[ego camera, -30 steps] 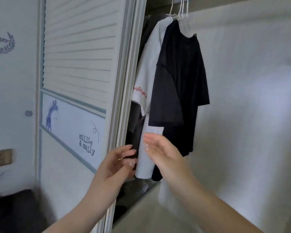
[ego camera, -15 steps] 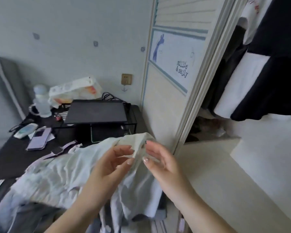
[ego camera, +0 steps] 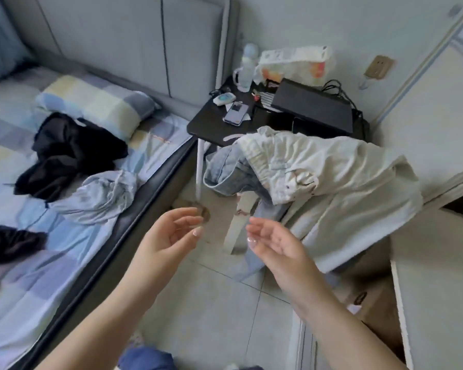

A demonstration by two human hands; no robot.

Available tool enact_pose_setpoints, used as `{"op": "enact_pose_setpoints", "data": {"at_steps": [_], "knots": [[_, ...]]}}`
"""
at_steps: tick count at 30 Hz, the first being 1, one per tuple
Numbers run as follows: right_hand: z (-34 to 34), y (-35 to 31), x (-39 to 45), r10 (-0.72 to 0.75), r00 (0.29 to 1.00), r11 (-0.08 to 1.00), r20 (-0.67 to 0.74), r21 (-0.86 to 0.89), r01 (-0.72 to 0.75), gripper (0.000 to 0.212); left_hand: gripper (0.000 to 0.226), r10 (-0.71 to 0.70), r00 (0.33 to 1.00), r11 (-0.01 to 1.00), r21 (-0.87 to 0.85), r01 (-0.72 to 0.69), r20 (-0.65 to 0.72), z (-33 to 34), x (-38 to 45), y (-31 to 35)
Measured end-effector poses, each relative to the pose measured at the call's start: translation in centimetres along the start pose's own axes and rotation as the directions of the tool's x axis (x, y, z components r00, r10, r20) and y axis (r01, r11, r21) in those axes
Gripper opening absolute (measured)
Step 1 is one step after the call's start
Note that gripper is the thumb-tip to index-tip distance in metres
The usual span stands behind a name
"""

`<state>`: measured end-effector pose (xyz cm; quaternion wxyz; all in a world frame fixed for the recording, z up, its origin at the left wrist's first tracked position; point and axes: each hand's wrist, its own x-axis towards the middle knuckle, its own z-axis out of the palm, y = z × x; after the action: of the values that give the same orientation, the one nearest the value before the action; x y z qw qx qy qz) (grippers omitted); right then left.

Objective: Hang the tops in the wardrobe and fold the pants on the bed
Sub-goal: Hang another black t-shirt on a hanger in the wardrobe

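While both my grips hover spread and empty over the floor, left hand [ego camera: 171, 233] and right hand [ego camera: 274, 245], the cream garment [ego camera: 332, 177] draped over pale jeans [ego camera: 225, 172] lies just beyond the right one; the black bench [ego camera: 211, 129] stands behind, and more clothes [ego camera: 72, 153] are left on the bed [ego camera: 38, 263].

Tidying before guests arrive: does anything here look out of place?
Yes. A white garment and light jeans hang in a heap beside the black side table, trailing toward the floor.

Grey padded headboard [ego camera: 134, 36], black side table [ego camera: 211, 129], pale tiled floor [ego camera: 211, 303], soft daylight
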<state>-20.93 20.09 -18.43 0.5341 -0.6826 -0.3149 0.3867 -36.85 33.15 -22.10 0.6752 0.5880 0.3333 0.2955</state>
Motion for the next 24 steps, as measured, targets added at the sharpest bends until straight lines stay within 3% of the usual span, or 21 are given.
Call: {"op": "enact_pose_setpoints", "data": {"at_steps": [4, 8, 15, 20, 24], "knots": [[10.0, -1.6, 2.8, 0.013, 0.989, 1.0, 0.144, -0.014, -0.011, 0.025, 0.03, -0.035, 0.984, 0.998, -0.052, 0.027, -0.173, -10.3, -2.7, 0.1], [23.0, -2.7, 5.7, 0.049, 0.935, 0.999, 0.351, -0.008, -0.049, 0.024, 0.026, -0.076, 0.927, 0.996, -0.073, 0.052, -0.368, -22.6, -5.3, 0.8], [42.9, -3.8, 9.1, 0.069, 0.722, 0.997, 0.689, -0.072, -0.026, 0.024, 0.021, -0.155, 0.696, 0.988, -0.122, 0.097, -0.702, -38.3, -10.8, 2.4], [50.9, -3.6, 11.4, 0.136, 0.592, 0.985, 0.794, -0.17, 0.002, 0.025, 0.023, -0.233, 0.529, 0.973, -0.198, 0.122, -0.816, -44.8, -13.2, 1.0], [55.7, -2.9, 14.6, 0.196, 0.525, 0.976, 0.828, -0.218, -0.02, 0.024, 0.024, -0.285, 0.444, 0.958, -0.26, 0.118, -0.849, -48.5, -12.3, -0.8]]}}
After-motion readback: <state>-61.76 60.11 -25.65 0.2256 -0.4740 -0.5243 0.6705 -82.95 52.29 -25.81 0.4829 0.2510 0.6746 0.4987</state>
